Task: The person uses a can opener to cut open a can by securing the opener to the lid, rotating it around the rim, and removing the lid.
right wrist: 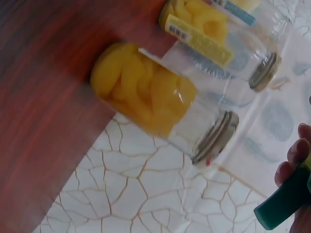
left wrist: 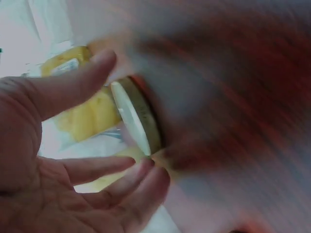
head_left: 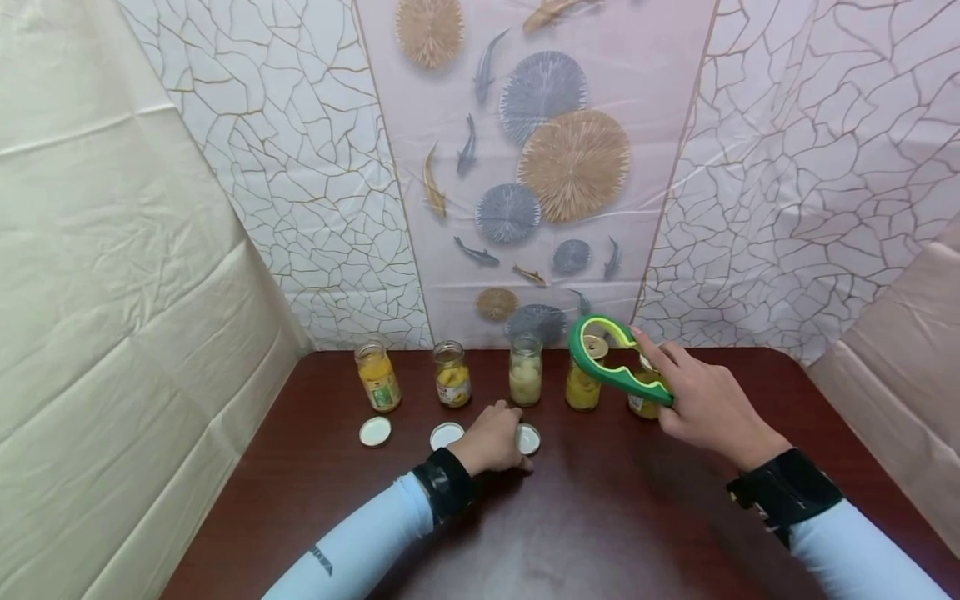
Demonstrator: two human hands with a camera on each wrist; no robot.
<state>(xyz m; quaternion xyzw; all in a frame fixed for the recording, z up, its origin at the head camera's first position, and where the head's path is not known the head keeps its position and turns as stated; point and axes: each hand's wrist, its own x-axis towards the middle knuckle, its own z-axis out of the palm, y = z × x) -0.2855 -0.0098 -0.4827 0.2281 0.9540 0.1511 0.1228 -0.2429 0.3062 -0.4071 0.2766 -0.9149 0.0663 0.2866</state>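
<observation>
My left hand (head_left: 491, 437) is low over the table, fingers spread beside a jar lid (head_left: 528, 439) that lies with its white inside up. In the left wrist view the fingertips are right at the edge of this lid (left wrist: 137, 116), thumb apart. My right hand (head_left: 708, 404) grips the handle of a green jar opener (head_left: 618, 375), its loop raised in front of a lidded jar of yellow fruit (head_left: 582, 390). Partly behind that hand is the rightmost jar (right wrist: 146, 92), with its lid (right wrist: 216, 138) on.
Three lidless jars stand along the back: an orange-yellow one (head_left: 378, 379), one with yellow pieces (head_left: 452, 379) and one with pale fruit (head_left: 525, 375). Two more lids, a left one (head_left: 375, 431) and a middle one (head_left: 446, 435), lie before them. Patterned cloth (head_left: 337, 208) hangs behind the dark red table (head_left: 585, 525).
</observation>
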